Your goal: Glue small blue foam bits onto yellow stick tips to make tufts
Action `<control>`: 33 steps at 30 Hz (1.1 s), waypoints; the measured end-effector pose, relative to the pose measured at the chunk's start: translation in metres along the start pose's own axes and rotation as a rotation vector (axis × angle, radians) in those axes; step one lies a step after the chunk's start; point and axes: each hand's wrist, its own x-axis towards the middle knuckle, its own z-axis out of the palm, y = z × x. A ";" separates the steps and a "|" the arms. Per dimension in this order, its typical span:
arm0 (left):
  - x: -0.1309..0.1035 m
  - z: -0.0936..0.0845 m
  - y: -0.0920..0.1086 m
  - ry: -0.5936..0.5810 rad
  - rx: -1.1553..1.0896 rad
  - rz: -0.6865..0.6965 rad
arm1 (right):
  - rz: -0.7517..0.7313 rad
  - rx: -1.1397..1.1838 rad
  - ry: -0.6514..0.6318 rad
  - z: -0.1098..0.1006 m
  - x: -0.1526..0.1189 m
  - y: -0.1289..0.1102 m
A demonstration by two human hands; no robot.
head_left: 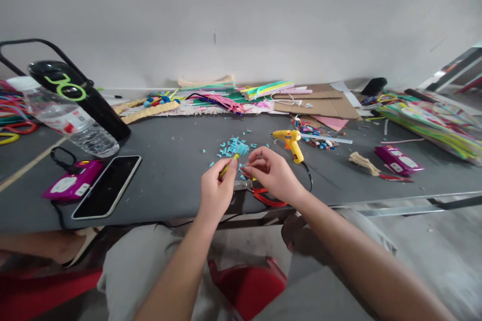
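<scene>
My left hand point(219, 186) pinches a thin yellow-green stick point(226, 169), its upper end beside a cluster of light blue pieces point(241, 149). Just to the right, my right hand point(271, 170) has its thumb and fingertips pressed together near a small blue bit; whether it grips that bit is too small to tell. Small blue pieces point(227, 149) lie scattered on the grey table beyond both hands. Red-handled scissors point(268, 199) rest partly under my right hand. A yellow glue gun point(292, 144) lies on its side to the right, a clear glue stick in its back.
Left: a phone point(108, 187), a purple box point(75, 179), a water bottle point(75, 120) and a black flask point(88, 103). Pipe cleaners and cardboard point(320, 101) line the back. Right: another purple box point(398, 160) and a plastic-wrapped bundle point(437, 128). The glue gun's cord hangs over the front edge.
</scene>
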 end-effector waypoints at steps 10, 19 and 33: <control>-0.002 0.001 -0.004 -0.034 0.050 0.057 | -0.027 0.058 0.067 0.007 0.002 0.003; -0.004 0.005 -0.004 0.002 0.030 0.048 | -0.098 -0.052 0.046 0.012 -0.002 0.003; -0.003 0.002 -0.004 -0.033 -0.041 0.019 | -0.153 -0.101 0.033 0.006 -0.001 -0.001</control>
